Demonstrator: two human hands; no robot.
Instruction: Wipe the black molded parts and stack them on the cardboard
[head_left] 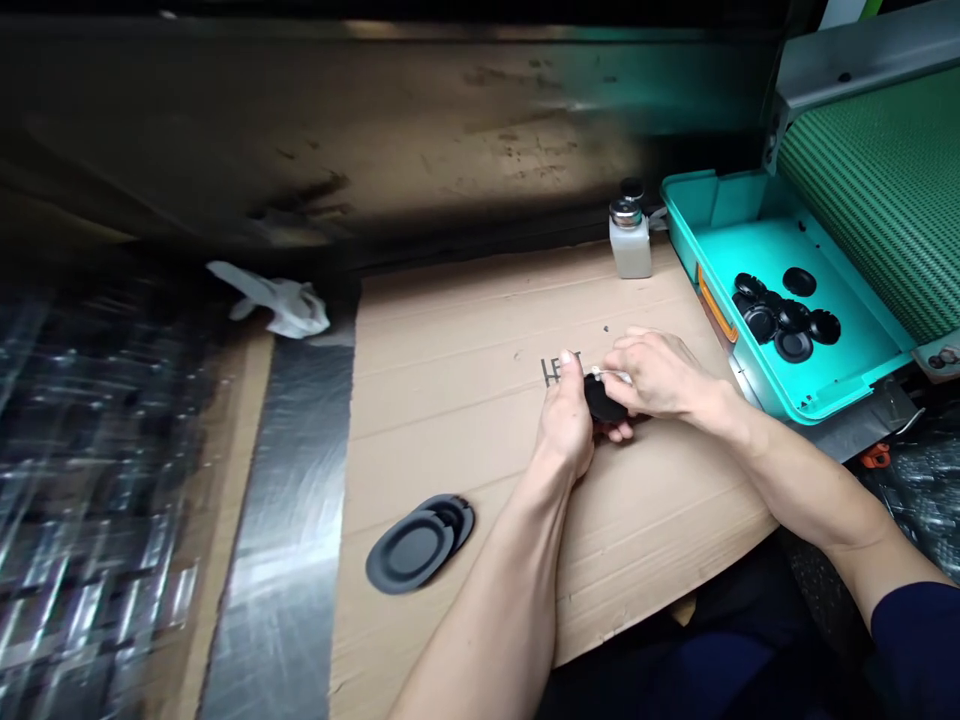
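Note:
My left hand (568, 420) is closed around the edge of a round black plastic cap (604, 400), thumb uppermost and fingers underneath. My right hand (652, 372) pinches a thin white swab (598, 371) against the cap's upper edge; its exact tip is too small to make out. Both hands are above a cardboard sheet (435, 400), partly covering some dark printed letters (551, 370). To the left of my left forearm, a couple of dark grey oval caps (411, 550) lie overlapping on the cardboard.
A turquoise bin (862, 375) with several black caps (793, 316) stands at the right, beside a green conveyor belt (885, 180). Near the bin is a clear pump bottle (631, 245). Crumpled white tissue (289, 305) and blurred clear plastic trays (97, 450) lie left.

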